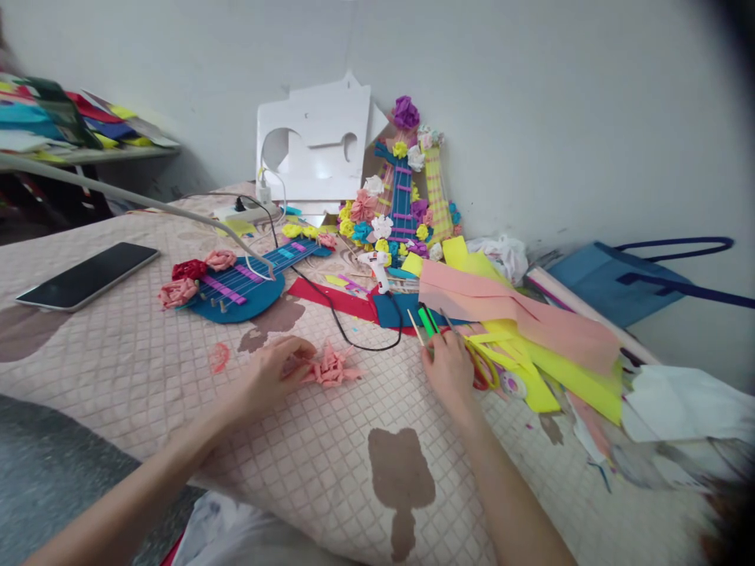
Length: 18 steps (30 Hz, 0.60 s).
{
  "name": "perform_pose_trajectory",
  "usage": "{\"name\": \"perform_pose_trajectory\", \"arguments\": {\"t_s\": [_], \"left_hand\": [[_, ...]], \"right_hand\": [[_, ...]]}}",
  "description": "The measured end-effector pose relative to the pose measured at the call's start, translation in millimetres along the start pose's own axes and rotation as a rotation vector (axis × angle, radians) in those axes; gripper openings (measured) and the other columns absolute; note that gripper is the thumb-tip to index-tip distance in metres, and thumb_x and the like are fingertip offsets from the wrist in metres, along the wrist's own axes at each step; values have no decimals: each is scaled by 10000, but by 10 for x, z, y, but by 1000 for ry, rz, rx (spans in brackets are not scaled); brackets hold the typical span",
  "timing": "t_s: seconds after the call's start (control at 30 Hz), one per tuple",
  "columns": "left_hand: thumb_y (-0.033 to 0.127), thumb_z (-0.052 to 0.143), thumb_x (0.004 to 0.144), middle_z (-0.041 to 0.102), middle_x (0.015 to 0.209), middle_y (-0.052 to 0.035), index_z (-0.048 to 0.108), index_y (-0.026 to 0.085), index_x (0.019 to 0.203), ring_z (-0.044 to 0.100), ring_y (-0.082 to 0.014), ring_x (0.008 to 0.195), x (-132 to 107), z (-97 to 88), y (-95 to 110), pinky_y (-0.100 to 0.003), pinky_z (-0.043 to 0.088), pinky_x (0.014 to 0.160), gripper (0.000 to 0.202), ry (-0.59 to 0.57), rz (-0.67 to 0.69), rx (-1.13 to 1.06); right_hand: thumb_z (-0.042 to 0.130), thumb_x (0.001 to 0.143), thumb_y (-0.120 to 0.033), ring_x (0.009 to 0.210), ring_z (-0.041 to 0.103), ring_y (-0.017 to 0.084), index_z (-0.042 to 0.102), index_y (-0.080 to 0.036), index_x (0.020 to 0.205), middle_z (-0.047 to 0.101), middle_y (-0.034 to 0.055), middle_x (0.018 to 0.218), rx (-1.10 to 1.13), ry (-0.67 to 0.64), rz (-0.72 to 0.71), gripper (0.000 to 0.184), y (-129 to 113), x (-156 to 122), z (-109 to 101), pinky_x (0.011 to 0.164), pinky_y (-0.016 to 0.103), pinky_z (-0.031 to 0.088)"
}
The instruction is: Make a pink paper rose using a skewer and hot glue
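Note:
My left hand (281, 368) pinches the edge of a pink crepe-paper flower (332, 368) lying on the quilted cloth. My right hand (449, 368) rests at the tools, its fingers curled down by a green marker-like tool (429, 322) and a thin wooden stick (414, 325). Scissors with yellow and red handles (484, 368) lie partly beneath it; its grip is hidden. Beyond my left hand is a blue felt guitar (253, 303) with purple strips, strings and red and pink paper flowers. A white hot glue gun (377, 270) stands behind the tools.
Pink sheet (519, 306) and yellow sheets (581, 385) heap on the right, near a blue bag (613, 279). A phone (88, 275) lies left. White cut-out boards (312, 177) and flower-decked guitars (402, 200) lean on the wall. A black cable (339, 318) crosses the table (295, 464).

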State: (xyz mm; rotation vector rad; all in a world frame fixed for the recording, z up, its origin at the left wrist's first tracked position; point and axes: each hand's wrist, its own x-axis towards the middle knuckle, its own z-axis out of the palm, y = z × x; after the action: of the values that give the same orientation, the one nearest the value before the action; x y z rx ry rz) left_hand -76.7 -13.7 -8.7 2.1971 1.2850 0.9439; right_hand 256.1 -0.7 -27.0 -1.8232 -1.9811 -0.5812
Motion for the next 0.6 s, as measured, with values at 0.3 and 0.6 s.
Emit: {"name": "perform_pose_trajectory", "arguments": {"t_s": [0.3,0.6], "left_hand": [[191,528,772,676,762,-15,621,185,883,599,-130,635,-63,116,-41,-229,461,583,145,4,-68,-75],[238,538,826,664,753,-11,588,173,948,616,-123,643,-148,160,100,-212,468,554,148,-32,-140,-241]], "right_hand": [[487,843,-215,834,499,235,528,-216,766,501,56,813,263,100,29,86,-24,54,-142,695,347,418],[404,915,-225,864,591,201,531,-200,963,612,68,923,667,-28,-1,138,-538,-22,-293,764,331,468]]}}
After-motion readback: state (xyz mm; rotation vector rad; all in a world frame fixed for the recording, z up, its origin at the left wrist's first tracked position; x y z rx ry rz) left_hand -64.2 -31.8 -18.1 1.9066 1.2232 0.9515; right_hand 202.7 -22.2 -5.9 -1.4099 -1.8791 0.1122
